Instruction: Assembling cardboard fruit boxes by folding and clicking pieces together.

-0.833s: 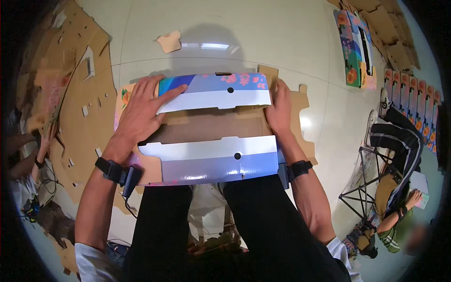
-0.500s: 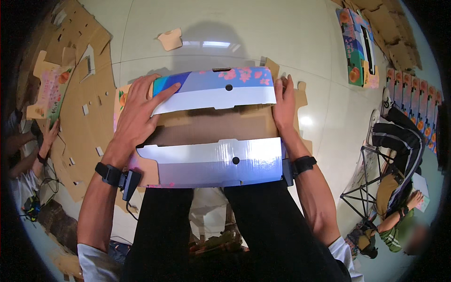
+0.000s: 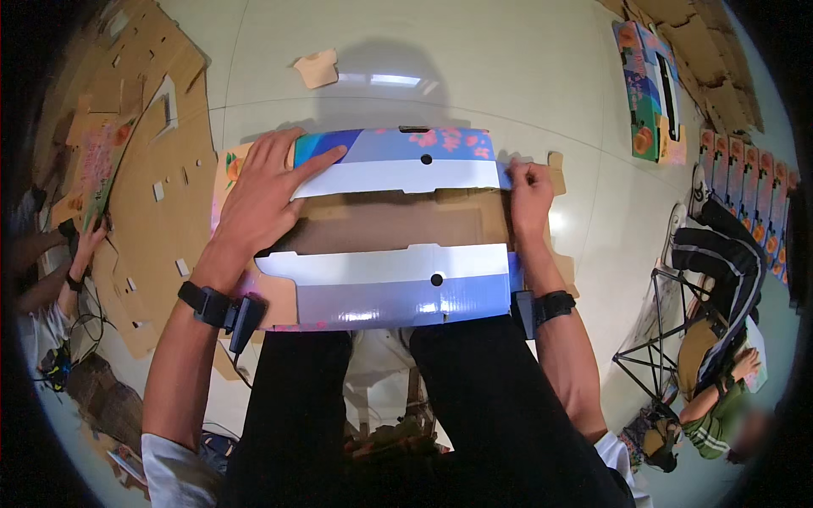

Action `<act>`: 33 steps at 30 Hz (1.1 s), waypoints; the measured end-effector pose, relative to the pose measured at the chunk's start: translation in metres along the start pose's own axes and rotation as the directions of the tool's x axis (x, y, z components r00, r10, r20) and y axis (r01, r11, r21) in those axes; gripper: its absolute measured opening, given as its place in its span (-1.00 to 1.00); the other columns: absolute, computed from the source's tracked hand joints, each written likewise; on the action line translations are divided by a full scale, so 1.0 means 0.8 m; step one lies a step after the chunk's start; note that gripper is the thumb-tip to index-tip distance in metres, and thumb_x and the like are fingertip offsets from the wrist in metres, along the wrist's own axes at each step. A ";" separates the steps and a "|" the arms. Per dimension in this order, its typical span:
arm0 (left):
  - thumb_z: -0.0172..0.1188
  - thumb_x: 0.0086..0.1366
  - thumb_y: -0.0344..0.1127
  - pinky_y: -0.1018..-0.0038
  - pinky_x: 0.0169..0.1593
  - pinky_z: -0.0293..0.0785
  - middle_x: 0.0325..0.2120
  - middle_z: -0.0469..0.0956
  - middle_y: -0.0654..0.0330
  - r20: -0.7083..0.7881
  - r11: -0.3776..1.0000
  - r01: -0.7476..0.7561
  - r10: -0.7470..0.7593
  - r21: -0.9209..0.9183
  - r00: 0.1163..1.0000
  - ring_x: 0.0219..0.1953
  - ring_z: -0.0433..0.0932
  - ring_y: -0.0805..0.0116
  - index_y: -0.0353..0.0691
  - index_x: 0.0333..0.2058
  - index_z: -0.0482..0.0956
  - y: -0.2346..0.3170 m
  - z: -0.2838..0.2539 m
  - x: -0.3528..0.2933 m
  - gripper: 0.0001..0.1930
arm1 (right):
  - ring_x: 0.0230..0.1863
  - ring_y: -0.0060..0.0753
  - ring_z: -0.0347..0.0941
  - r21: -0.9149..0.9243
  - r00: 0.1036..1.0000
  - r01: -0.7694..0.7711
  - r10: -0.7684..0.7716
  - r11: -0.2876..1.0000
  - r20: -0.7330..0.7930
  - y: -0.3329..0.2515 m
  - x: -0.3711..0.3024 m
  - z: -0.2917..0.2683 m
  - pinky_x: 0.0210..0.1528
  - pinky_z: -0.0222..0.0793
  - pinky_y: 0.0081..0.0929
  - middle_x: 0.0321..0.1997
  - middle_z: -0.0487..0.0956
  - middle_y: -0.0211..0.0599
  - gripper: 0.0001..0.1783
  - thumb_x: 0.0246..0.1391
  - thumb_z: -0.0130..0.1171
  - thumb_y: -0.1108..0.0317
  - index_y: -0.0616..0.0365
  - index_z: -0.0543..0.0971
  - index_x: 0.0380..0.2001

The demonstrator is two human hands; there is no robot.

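A partly folded cardboard box point(image 3: 474, 299) rests across my thighs, its white, blue and purple long flaps parted over a brown inside. Pink blossoms are printed on its far flap point(image 3: 398, 157). My left hand point(image 3: 273, 188) grips the far left corner, index finger stretched along the far flap and thumb by its inner edge. At the right end my right hand point(image 3: 531, 199) is closed, with bent fingers pinching the blue edge of an end flap point(image 3: 505, 175). Part of that flap is hidden by the hand. Brown tabs point(image 3: 556, 173) stick out beyond it.
Flat cardboard sheets point(image 3: 161, 229) lie on the floor at left, where another person's hand point(image 3: 89, 245) holds a printed piece. A cardboard scrap point(image 3: 318, 69) lies ahead. Printed boxes point(image 3: 648, 93) stand far right, above a seated person and a folding stool point(image 3: 665, 330).
My right hand's fingers have gone from stretched along the box's end to curled at the end flap. The left hand stays on its corner. The view has shifted slightly.
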State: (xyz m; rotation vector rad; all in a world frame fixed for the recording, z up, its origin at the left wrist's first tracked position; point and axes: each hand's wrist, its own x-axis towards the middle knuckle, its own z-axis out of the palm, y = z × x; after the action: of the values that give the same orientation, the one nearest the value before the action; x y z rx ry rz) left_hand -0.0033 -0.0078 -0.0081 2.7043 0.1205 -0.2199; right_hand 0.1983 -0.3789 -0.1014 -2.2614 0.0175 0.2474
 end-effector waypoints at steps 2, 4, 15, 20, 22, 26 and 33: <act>0.21 0.06 -0.59 -0.04 0.57 0.15 0.39 0.33 -0.11 0.006 1.000 -0.011 0.011 0.006 1.000 0.44 0.26 -0.21 0.25 0.43 0.48 0.000 0.000 0.002 -0.09 | 0.04 0.04 0.55 -0.079 0.999 0.034 -0.034 0.996 -0.002 -0.002 -0.011 0.002 0.26 0.37 -0.14 -0.11 0.63 0.04 -0.61 0.30 0.33 0.07 0.27 0.68 -0.27; 0.22 0.05 -0.60 -0.03 0.56 0.16 0.38 0.34 -0.11 0.011 1.000 -0.006 0.006 0.002 1.000 0.44 0.27 -0.21 0.25 0.43 0.48 0.001 0.000 0.003 -0.08 | 0.15 0.23 0.48 -0.647 0.976 0.158 -0.218 0.746 -0.014 -0.006 -0.020 0.001 0.27 0.36 0.05 0.03 0.57 0.21 -0.55 0.27 0.35 0.03 0.27 0.65 -0.11; 0.24 0.06 -0.61 -0.02 0.54 0.20 0.36 0.36 -0.09 0.011 0.998 -0.035 0.034 0.049 0.999 0.41 0.31 -0.18 0.28 0.44 0.48 0.001 0.002 0.006 -0.07 | 0.09 0.50 0.58 -0.669 0.971 -0.212 0.229 0.712 -0.065 -0.038 -0.041 -0.023 0.19 0.51 0.20 0.12 0.52 0.53 -0.02 0.29 0.18 -0.36 0.30 0.27 0.38; 0.29 0.11 -0.54 -0.01 0.54 0.20 0.36 0.36 -0.09 0.047 0.999 -0.031 0.029 0.031 0.998 0.41 0.30 -0.19 0.29 0.45 0.47 -0.002 0.000 0.007 -0.11 | 0.09 0.47 0.60 -0.647 0.969 -0.248 0.190 0.721 -0.160 -0.081 -0.034 -0.035 0.21 0.51 0.15 0.08 0.58 0.51 0.16 0.04 0.44 -0.37 0.33 0.23 0.37; 0.34 0.14 -0.47 -0.01 0.54 0.19 0.37 0.35 -0.08 0.036 0.998 -0.036 0.035 0.045 0.999 0.40 0.30 -0.18 0.29 0.45 0.46 -0.001 0.001 0.007 -0.14 | 0.13 0.46 0.59 -0.577 0.982 -0.187 0.152 0.795 -0.109 -0.106 -0.028 -0.039 0.23 0.50 0.12 0.12 0.57 0.50 0.20 -0.01 0.49 -0.35 0.33 0.21 0.37; 0.37 0.15 -0.43 -0.01 0.55 0.18 0.37 0.34 -0.07 0.022 0.995 -0.010 0.007 0.103 1.000 0.40 0.30 -0.17 0.30 0.45 0.46 -0.001 0.002 0.009 -0.14 | 0.27 0.25 0.59 -0.357 0.980 -0.104 0.157 0.928 0.122 -0.149 -0.025 -0.017 0.34 0.45 -0.13 0.19 0.63 0.33 0.23 0.07 0.46 -0.28 0.39 0.08 0.44; 0.35 0.16 -0.43 -0.01 0.55 0.17 0.37 0.33 -0.09 0.021 0.999 -0.001 0.000 0.054 1.000 0.39 0.29 -0.18 0.30 0.48 0.41 -0.003 0.005 0.007 -0.12 | 0.38 -0.12 0.48 0.275 0.825 -0.510 0.373 0.815 0.425 -0.182 0.020 -0.079 0.37 0.44 -0.22 0.45 0.41 0.21 -0.07 0.39 0.23 -0.07 0.40 0.18 0.51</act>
State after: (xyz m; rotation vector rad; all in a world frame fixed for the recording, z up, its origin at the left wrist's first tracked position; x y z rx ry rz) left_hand 0.0015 -0.0071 -0.0132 2.7547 0.1092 -0.2550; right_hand 0.2385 -0.3314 0.0451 -1.7658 0.3876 0.8339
